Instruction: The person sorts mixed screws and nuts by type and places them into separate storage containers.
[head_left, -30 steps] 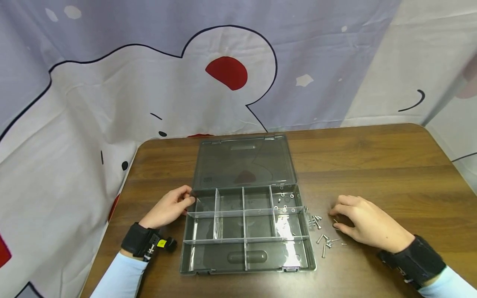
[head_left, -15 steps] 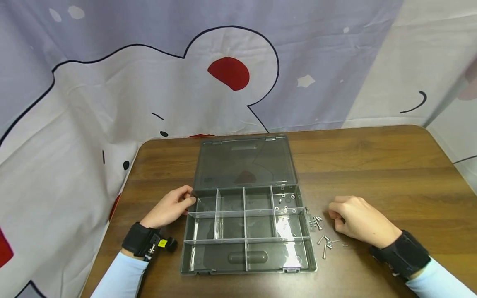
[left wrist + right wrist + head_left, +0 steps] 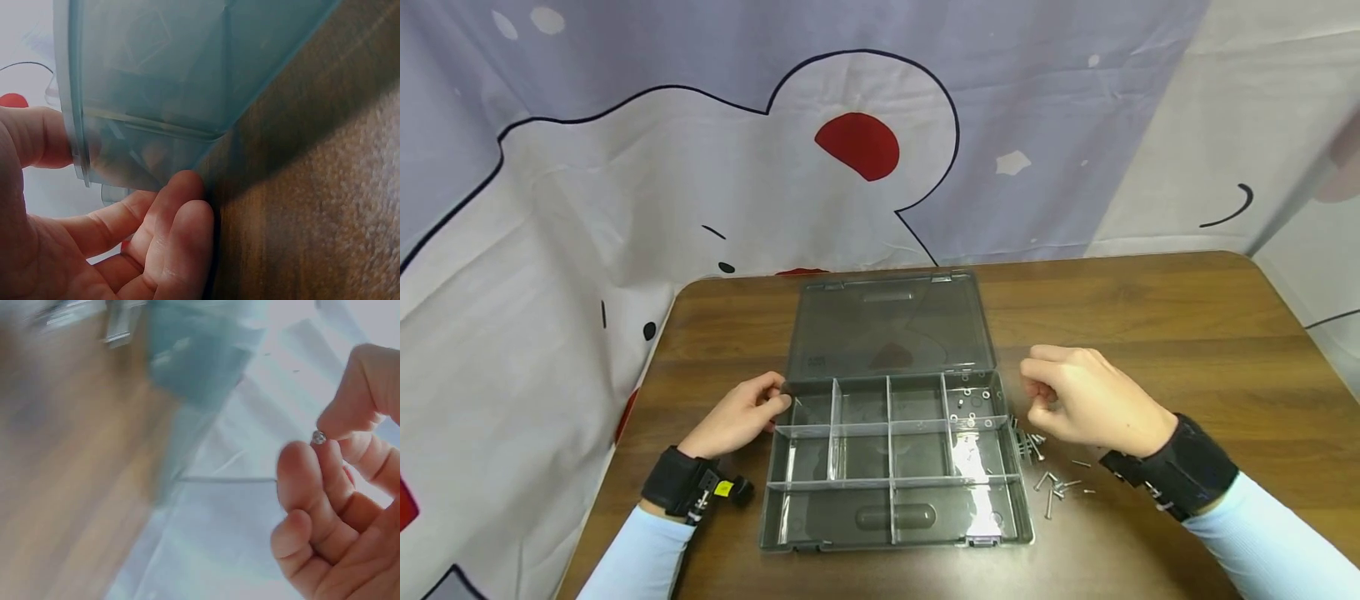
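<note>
A smoky clear organizer box [image 3: 895, 540] lies open on the wooden table [image 3: 1150, 333], its lid [image 3: 891, 325] flat behind it. My left hand [image 3: 777, 400] grips the box's far left corner; in the left wrist view the thumb and curled fingers [image 3: 181, 212] clasp the box wall [image 3: 187, 62]. My right hand [image 3: 1037, 392] hovers just right of the box's far right compartment, where small washers [image 3: 973, 402] lie. In the right wrist view its thumb and forefinger pinch a small silver screw [image 3: 319, 437]. Loose screws [image 3: 1051, 483] lie on the table below that hand.
A printed cartoon curtain [image 3: 700, 167] hangs behind the table and drapes past its left edge. The other compartments [image 3: 865, 454] look bare. Bare wood stretches to the right of the screws. The right wrist view is blurred apart from the fingers.
My right hand has risen from the table beside the screws and moved left and away, toward the box's far right compartment, with its fingers now pinched together. The left hand has stayed put.
</note>
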